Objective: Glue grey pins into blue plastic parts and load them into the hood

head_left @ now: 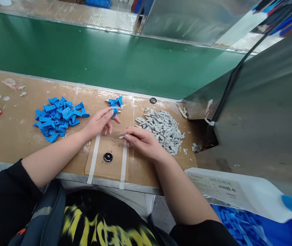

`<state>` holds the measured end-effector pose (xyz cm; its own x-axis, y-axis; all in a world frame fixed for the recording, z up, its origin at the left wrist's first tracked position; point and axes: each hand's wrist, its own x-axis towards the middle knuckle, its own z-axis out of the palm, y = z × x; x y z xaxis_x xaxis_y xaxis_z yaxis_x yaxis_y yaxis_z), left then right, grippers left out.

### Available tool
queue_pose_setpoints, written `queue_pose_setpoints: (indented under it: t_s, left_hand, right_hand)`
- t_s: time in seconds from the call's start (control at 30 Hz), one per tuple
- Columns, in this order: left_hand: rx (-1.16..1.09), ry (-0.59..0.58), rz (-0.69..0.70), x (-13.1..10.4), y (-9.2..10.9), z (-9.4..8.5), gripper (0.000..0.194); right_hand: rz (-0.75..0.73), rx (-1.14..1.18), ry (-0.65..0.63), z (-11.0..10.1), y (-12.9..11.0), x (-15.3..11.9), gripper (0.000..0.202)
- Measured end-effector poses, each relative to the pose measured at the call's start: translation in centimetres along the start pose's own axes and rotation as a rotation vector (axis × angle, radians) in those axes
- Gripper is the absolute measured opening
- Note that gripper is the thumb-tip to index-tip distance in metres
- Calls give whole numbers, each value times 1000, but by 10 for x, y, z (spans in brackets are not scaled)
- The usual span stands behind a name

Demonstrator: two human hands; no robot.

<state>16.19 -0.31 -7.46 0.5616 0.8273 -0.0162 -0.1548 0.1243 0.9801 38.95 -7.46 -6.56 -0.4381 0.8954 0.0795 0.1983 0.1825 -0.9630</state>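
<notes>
I see the left hand (102, 120) pinching a blue piece (114, 112); the right hand (143, 140) pinches a grey piece (122, 137), on the near right side of the blue one. The grey's long axis seems to run left-right, though the grip partly hides it.

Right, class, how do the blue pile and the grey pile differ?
Piece size: the blue pile has chunky, blocky pieces; the grey pile has smaller, slimmer ones.
Number: the grey pile holds many more pieces than the blue pile.
Place: the blue pile lies to the person's left, the grey pile to the right.
Shared: both are loose heaps on the brown tabletop.
</notes>
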Motion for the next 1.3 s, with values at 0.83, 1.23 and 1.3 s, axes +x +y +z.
queue_pose_setpoints:
  t_s: [0.83, 1.23, 1.3]
  left_hand:
    - [423, 89, 223, 6, -19, -3, 57]
    - [652, -96, 130, -5, -2, 4, 28]
    - [657, -107, 135, -5, -3, 4, 29]
  right_hand:
    - [-216, -335, -523, 17, -11, -6, 25]
    - [14, -14, 685, 7, 5, 6, 49]
    - [44, -29, 664, 7, 6, 9, 50]
